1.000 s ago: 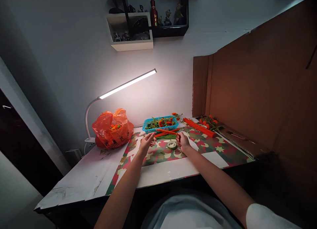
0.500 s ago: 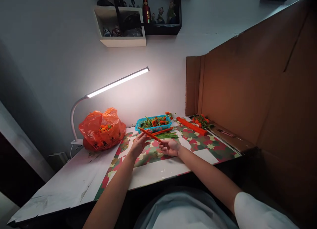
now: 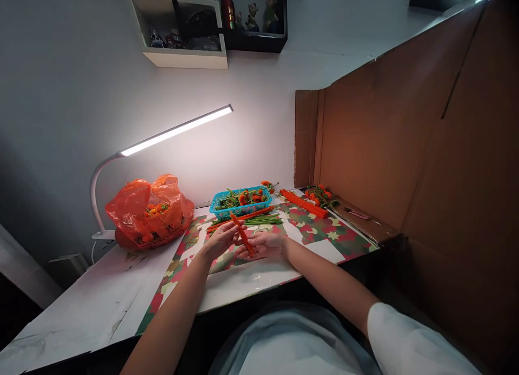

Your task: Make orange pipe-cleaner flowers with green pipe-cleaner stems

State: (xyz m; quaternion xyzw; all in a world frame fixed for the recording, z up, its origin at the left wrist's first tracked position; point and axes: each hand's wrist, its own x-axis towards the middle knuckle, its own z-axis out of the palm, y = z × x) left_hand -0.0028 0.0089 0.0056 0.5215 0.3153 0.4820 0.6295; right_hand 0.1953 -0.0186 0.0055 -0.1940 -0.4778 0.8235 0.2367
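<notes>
Over the front middle of the table, an orange pipe cleaner [image 3: 242,234] slants between my two hands and looks thicker, perhaps doubled. My left hand [image 3: 222,238] pinches it near its upper part. With its palm turned up, my right hand [image 3: 263,244] has its fingers round the lower end. Just behind my hands lie green pipe cleaners [image 3: 263,219] and more orange pipe cleaners [image 3: 253,214]. A blue basket [image 3: 219,215] beyond them holds orange flowers on green stems [image 3: 245,197].
An orange plastic bag [image 3: 140,223] of flowers stands left, beside a lit clamp lamp [image 3: 178,130]. To the right lie a bundle of orange pipe cleaners [image 3: 304,203], orange flowers [image 3: 318,194] and a pink cutter [image 3: 359,215]. A tall cardboard wall [image 3: 373,142] bounds the right side.
The held pipe cleaner has turned steeper and looks shorter and thicker. My right hand has moved down and left along it, its palm turning up. The view has shifted a little right.
</notes>
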